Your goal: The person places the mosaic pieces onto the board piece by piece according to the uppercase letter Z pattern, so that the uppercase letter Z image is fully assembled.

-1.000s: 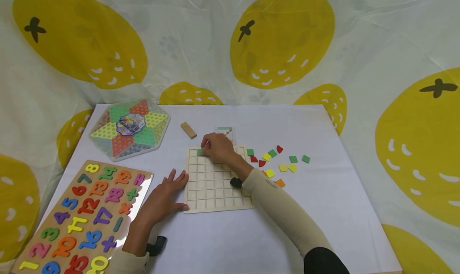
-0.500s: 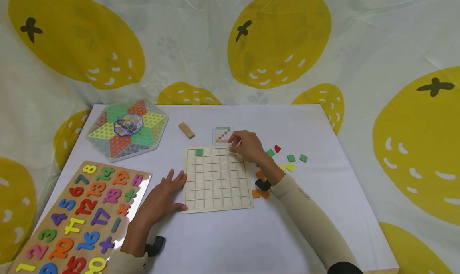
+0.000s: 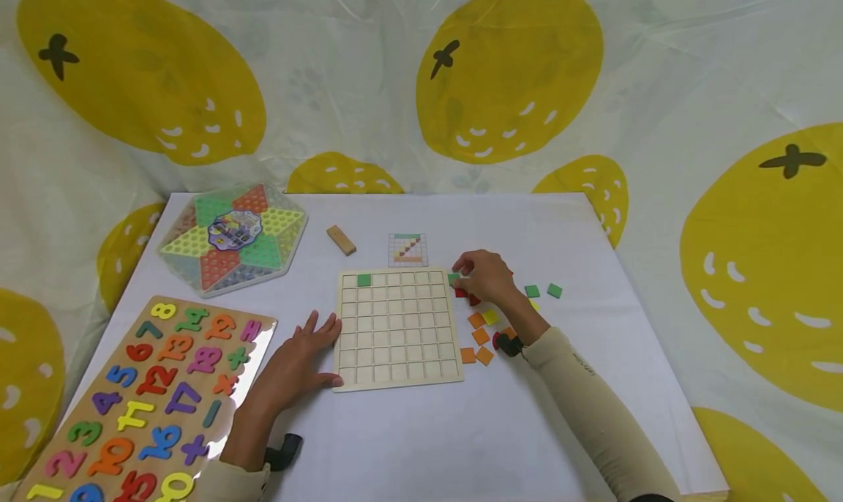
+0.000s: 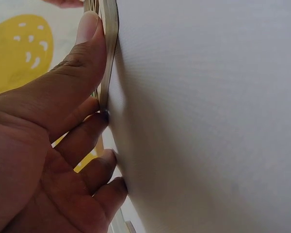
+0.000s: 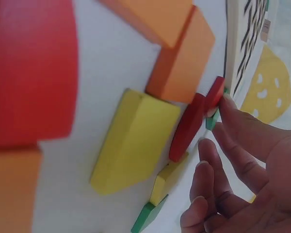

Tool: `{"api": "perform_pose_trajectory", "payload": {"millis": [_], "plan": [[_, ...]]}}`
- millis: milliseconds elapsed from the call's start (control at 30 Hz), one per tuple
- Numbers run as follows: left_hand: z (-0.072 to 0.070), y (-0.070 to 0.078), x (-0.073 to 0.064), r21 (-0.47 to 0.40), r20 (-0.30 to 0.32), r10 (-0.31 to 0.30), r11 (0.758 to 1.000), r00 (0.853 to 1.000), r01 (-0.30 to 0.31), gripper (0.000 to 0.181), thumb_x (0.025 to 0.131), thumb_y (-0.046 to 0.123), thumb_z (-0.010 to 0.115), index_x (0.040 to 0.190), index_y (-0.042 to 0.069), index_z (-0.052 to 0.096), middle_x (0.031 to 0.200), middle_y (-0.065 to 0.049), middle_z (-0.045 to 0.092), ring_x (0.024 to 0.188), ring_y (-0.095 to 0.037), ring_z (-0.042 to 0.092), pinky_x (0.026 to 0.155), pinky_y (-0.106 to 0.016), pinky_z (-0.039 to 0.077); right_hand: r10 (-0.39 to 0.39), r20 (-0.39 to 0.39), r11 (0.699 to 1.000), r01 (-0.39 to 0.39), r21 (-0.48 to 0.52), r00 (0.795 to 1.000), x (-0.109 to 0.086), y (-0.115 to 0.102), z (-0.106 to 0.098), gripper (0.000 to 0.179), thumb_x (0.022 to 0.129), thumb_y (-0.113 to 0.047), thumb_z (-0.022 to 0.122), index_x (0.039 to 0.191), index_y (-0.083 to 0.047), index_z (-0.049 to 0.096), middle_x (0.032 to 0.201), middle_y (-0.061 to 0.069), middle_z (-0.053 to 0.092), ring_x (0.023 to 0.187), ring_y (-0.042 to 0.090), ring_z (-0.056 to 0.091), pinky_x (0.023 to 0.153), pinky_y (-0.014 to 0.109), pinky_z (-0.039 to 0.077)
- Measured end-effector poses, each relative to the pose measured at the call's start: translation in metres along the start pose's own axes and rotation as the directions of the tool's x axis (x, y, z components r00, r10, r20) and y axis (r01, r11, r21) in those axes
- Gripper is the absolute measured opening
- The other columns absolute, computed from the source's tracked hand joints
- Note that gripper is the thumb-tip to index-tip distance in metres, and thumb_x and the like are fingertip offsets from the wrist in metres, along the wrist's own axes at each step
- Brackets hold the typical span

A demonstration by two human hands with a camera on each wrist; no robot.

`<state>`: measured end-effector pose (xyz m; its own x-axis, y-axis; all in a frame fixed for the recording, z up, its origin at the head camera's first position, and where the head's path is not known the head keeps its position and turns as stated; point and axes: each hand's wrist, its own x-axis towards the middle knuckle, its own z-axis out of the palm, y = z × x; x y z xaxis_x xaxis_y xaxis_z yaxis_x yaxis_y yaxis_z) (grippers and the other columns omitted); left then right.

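A wooden grid board [image 3: 395, 385] lies flat, with one green tile [image 3: 364, 280] set in its far row toward the left. My left hand [image 3: 299, 363] rests at the board's left edge, thumb at the near corner and fingers spread. In the left wrist view, the thumb [image 4: 82, 53] lies along the board's edge. Just off the board's far right corner, my right hand [image 3: 487, 276] has thumb and index finger at opposite edges of a green square tile [image 3: 454, 278], pinching it. Red pieces [image 5: 186, 128] lie right beside these fingertips in the right wrist view.
Orange tiles [image 3: 481, 336], yellow tiles [image 3: 490, 317] and more green tiles [image 3: 555, 290] are scattered right of the board. Behind it lie a pattern card [image 3: 407, 249] and a small wooden block [image 3: 341, 240]. A star game board [image 3: 233, 238] and a number board [image 3: 151, 385] occupy the left side.
My right hand has left the green tile in the board's far row and moved right, off the board, to another green tile. The left hand stays at the board's left edge.
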<state>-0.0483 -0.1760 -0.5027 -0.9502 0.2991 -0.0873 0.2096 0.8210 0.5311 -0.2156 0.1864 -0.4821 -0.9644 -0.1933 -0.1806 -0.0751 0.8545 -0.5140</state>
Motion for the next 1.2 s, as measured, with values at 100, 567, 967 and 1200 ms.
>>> {"api": "perform_pose_trajectory", "payload": {"millis": [100,567,967,1200], "plan": [[0.0,-0.001,0.0,0.001,0.001,-0.002,1.0,1.0,0.002,0.104,0.071,0.028,0.099,0.158,0.005,0.047,0.166,-0.014,0.042,0.16,-0.048,0.026,0.123,-0.069,0.033,0.002,0.01,1.0,-0.002,-0.006,1.0,0.002,0.001,0.002,0.018,0.091,-0.02,0.085,0.106,-0.014,0.078,0.105,0.008,0.071,0.098,0.028,0.064,0.086,0.04,0.053],[0.0,0.0,-0.001,-0.006,-0.007,-0.006,1.0,1.0,0.006,0.103,0.071,0.027,0.098,0.158,0.005,0.048,0.166,-0.014,0.043,0.16,-0.048,0.027,0.122,-0.07,0.034,-0.002,-0.045,1.0,0.004,0.03,0.999,0.004,-0.002,-0.004,0.012,0.091,-0.017,0.083,0.097,-0.018,0.073,0.09,0.004,0.07,0.074,0.024,0.063,0.06,0.034,0.048],[0.0,0.0,0.0,-0.013,-0.01,0.005,1.0,1.0,-0.005,0.102,0.07,0.026,0.099,0.157,0.004,0.049,0.165,-0.015,0.044,0.159,-0.049,0.028,0.123,-0.069,0.033,-0.13,-0.105,0.978,0.145,0.152,0.986,0.011,-0.027,0.006,0.013,0.09,-0.02,0.086,0.094,-0.019,0.074,0.085,0.001,0.071,0.071,0.023,0.059,0.057,0.032,0.045],[-0.001,0.001,-0.001,0.001,-0.004,0.004,1.0,1.0,-0.004,0.102,0.071,0.028,0.098,0.157,0.004,0.049,0.165,-0.015,0.044,0.16,-0.048,0.028,0.123,-0.069,0.034,-0.181,-0.082,0.964,0.193,0.181,0.98,0.016,-0.053,0.022,0.013,0.09,-0.018,0.087,0.09,-0.019,0.075,0.083,0.0,0.071,0.073,0.02,0.063,0.061,0.033,0.047]]}}
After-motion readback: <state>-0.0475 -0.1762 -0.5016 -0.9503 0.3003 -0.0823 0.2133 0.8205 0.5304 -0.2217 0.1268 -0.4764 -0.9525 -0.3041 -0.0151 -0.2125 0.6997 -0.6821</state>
